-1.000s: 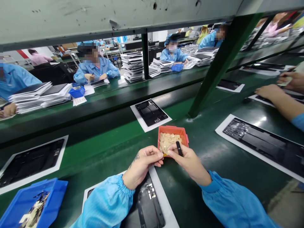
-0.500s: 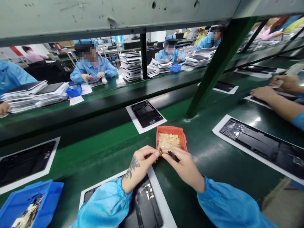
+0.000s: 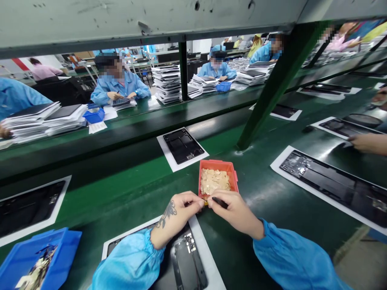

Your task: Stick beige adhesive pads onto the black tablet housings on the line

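My left hand (image 3: pixel 178 211) and my right hand (image 3: pixel 234 213) meet at the near rim of a small orange plastic tray (image 3: pixel 216 163), which is heaped with pale tan adhesive-like flakes (image 3: pixel 214 181). My right hand grips a slim black tool (image 3: pixel 220 202), its tip near my left fingertips. My left fingers pinch a tiny yellowish piece (image 3: pixel 205 200) at the tray's near corner, partly hidden by my fingers. Below my left wrist lies a black tablet housing (image 3: pixel 189 262) on a white sheet.
A blue plastic bin (image 3: pixel 45 257) of scraps sits at the lower left. Other black housings on white sheets (image 3: pixel 329 181) lie along the green conveyor belt (image 3: pixel 266 201). A co-worker's hand (image 3: pixel 369 143) enters at the right, and a green steel post (image 3: pixel 278 84) rises behind the tray.
My hands have drawn closer together at the tray's near rim, with the black tool tilted lower. The co-worker's hands at the right have moved toward the frame edge, and one has left view.
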Tool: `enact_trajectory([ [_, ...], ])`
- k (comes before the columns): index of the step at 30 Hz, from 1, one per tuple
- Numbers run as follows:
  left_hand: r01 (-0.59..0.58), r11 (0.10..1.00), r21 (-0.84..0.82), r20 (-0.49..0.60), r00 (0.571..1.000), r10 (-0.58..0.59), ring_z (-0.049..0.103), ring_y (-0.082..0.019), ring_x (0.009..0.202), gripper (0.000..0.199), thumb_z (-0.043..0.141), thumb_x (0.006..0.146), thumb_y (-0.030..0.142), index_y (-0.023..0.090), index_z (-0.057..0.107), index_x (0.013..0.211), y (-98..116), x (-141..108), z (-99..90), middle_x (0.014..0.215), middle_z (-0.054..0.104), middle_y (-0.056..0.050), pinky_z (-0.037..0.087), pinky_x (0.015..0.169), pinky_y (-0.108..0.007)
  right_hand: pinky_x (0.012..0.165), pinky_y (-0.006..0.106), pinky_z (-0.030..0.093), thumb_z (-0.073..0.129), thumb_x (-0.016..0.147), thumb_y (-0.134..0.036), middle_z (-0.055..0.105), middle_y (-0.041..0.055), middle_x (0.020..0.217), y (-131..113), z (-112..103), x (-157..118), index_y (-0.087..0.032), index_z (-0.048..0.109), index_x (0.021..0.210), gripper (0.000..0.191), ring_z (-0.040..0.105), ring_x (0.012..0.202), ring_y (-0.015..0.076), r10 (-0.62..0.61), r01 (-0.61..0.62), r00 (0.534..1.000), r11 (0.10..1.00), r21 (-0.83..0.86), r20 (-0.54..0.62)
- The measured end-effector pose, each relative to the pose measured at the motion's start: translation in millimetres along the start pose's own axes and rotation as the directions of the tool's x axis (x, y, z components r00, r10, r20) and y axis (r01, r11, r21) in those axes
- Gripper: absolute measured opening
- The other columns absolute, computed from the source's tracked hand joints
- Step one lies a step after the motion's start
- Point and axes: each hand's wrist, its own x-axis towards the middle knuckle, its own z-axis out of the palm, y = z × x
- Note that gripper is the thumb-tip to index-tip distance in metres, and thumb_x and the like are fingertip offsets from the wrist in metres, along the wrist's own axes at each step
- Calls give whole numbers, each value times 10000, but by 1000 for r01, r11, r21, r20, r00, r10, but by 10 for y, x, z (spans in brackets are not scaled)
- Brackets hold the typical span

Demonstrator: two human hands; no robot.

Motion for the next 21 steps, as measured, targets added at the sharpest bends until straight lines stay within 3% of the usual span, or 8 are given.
enact_trajectory([
  [3,179,946,-271,27,984,-178,536,-133,646,213,666,764,299,88,672,738,8,-12,12,728,626,-76,414,640,-221,566,277,358,479,911,-291,474,-1,638,-13,1,2,-179,487,646,288,458,603,155,18,-18,1000,998,-67,8],
  [6,256,881,-397,35,964,-264,527,-116,614,220,663,748,298,82,633,718,-6,-11,5,707,621,-77,407,620,-206,528,276,345,460,910,-315,440,-9,601,13,-16,13,-193,414,613,324,438,562,154,44,-53,997,987,-153,-60],
  [12,200,890,-410,-42,971,-237,536,-116,632,214,669,775,284,96,579,727,-86,-74,-82,689,595,-56,416,614,-197,644,319,437,441,903,-283,620,40,790,209,-93,0,-182,610,813,217,587,720,212,-13,-120,959,885,-449,-282],
  [14,168,892,-420,-77,973,-219,558,-125,653,206,682,774,272,104,562,764,-116,-141,-120,713,601,-52,429,611,-200,643,340,435,423,903,-279,621,57,826,260,-116,-4,-168,627,866,235,595,744,233,-17,-143,949,864,-482,-313],
  [18,135,898,-420,-154,964,-217,601,-150,653,256,698,785,287,116,518,849,-189,-340,-201,732,624,-59,453,599,-215,697,339,462,389,898,-227,581,61,1096,326,-147,19,-173,617,1112,318,594,910,230,-74,-143,933,822,-551,-353],
  [21,81,904,-420,-233,953,-194,615,-165,639,357,711,778,329,118,506,980,-244,-531,-273,797,634,-71,456,570,-225,730,321,469,451,899,-256,554,42,1134,340,-170,36,-203,652,1051,258,581,948,215,-147,-109,906,826,-553,-398],
])
